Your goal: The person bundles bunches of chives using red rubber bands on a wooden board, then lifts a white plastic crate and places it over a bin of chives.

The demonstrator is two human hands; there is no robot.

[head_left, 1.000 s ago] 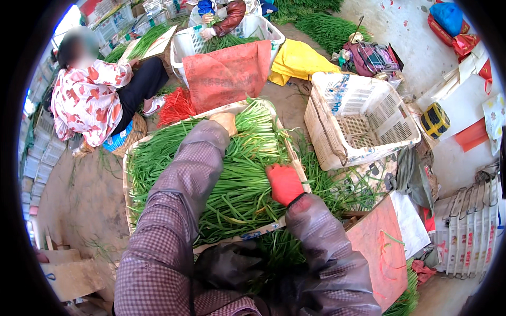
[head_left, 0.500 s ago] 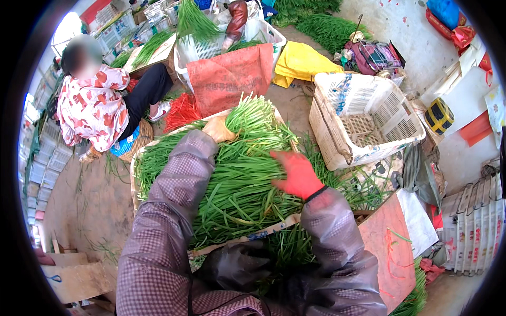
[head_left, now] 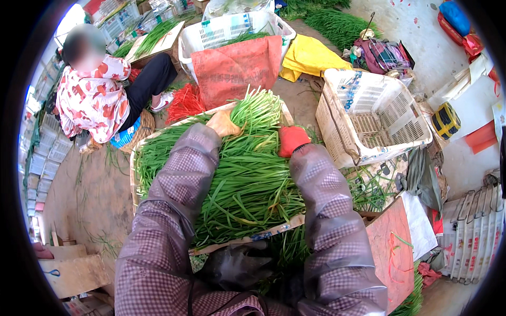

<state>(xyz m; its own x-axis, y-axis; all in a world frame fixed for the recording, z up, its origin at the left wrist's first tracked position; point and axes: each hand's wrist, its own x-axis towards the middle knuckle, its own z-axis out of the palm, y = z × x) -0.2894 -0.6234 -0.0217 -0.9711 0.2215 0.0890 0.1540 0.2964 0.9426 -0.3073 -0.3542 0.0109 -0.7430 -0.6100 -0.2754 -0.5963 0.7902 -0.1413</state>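
Between your left hand (head_left: 224,124) and right hand (head_left: 293,140), grip closure unclear, green stalks (head_left: 257,126) look soft, best held near pale ends (head_left: 256,102).

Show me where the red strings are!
In the head view, the red strings are left of and above the middle, between the shoe and red sheet, up and left from the left hand.

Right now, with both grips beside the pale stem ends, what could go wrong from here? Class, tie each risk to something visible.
1. The pale stem ends between the left grip and right grip show no tie, so they might splay.
2. The long green leaves overlap, so pulling some could drag others.
3. The left sleeve passes over leaves, so it may snag them.
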